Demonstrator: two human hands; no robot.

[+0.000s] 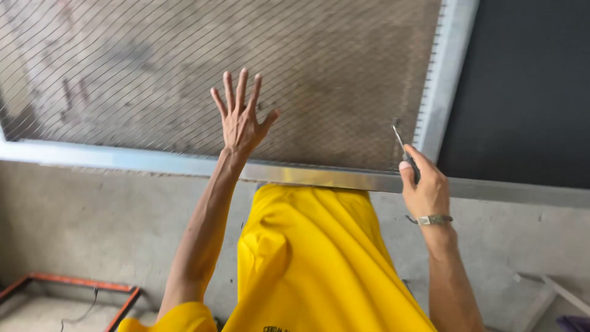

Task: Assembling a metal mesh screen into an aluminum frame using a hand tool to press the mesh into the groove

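Left hand (pixel 241 120) spread flat on the wire mesh (pixel 153 67), right hand (pixel 424 184) pinching a small tool (pixel 402 144) at the metal frame's (pixel 319 177) corner — fixing mesh, I'd judge; steady pressure needed next.

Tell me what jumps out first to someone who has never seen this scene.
The bright yellow garment fills the lower middle, hanging below the metal frame. Above it, the left hand lies spread flat against the wire mesh screen at centre. To the right, the right hand, with a metal bracelet at its wrist, holds a small slim tool at the frame's lower right corner.
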